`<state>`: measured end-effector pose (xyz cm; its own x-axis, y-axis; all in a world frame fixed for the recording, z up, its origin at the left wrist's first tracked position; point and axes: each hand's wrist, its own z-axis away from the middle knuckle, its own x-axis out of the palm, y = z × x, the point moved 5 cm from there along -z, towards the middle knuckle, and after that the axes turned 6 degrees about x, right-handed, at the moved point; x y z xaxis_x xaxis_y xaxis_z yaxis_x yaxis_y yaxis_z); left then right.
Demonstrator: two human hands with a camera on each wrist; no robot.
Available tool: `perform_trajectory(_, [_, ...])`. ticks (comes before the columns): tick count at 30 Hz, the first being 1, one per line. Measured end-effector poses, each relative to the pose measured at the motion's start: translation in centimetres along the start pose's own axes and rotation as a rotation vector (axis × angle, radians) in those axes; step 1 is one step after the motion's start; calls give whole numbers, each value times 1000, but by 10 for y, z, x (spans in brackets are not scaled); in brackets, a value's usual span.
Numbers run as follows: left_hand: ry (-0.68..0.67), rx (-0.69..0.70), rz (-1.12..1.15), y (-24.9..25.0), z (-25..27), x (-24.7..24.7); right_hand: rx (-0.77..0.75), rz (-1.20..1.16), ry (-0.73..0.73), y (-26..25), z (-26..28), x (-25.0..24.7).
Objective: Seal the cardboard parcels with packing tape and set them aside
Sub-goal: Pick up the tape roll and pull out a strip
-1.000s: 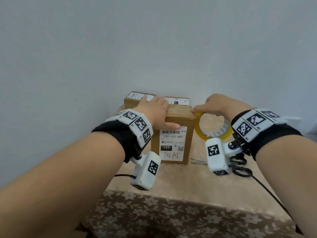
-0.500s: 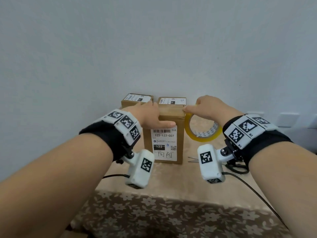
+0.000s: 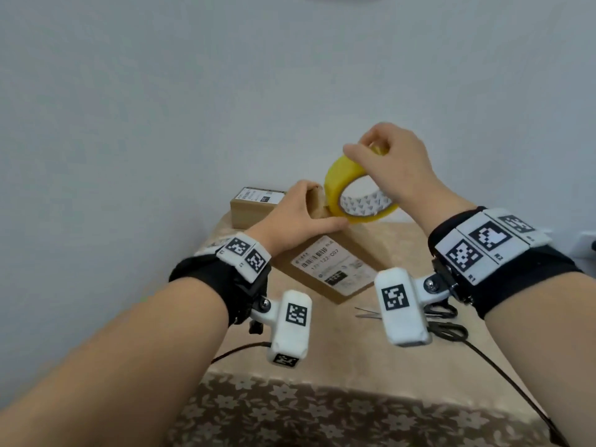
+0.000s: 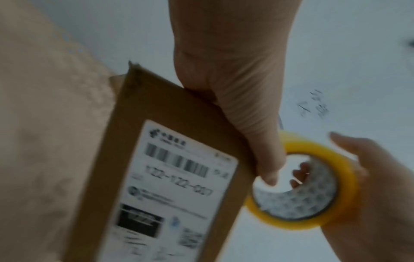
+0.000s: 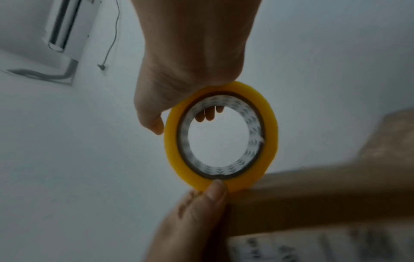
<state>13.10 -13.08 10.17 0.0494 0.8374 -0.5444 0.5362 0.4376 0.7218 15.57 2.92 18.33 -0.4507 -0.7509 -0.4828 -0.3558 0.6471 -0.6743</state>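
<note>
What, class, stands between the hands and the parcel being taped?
Nothing visible. The left hand already grips the labelled parcel, tilted up, and the right hand holds the yellow tape roll right against its top edge.

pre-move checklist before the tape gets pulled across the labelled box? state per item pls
1. Left hand grips the brown cardboard box with the white shipping label: ok.
2. Right hand holds the yellow roll of packing tape, fingers through the core: ok.
3. Roll meets the box's upper edge by the left thumb: ok.
4. Tape end stuck to the cardboard: cannot tell, blurred.
5. Black-handled scissors on the beige tablecloth near the right wrist: ok.
6. Box flat on the table: not ok, tilted.
</note>
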Motion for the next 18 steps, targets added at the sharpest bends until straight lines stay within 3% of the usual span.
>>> perform_trajectory(3, [62, -120, 249, -31, 25, 6, 18, 48, -163, -11, 5, 26])
perform_trajectory(6, [32, -128, 233, -51, 47, 8, 44, 160, -342, -7, 21, 70])
perform_trajectory(8, [32, -98, 231, -61, 53, -1, 31, 148, -366, -11, 27, 93])
perform_trajectory(14, [-69, -261, 187, -91, 62, -8, 60, 219, -379, -21, 22, 121])
perform_trajectory(18, [-59, -255, 133, -89, 60, -13, 57, 522, -344, -14, 13, 99])
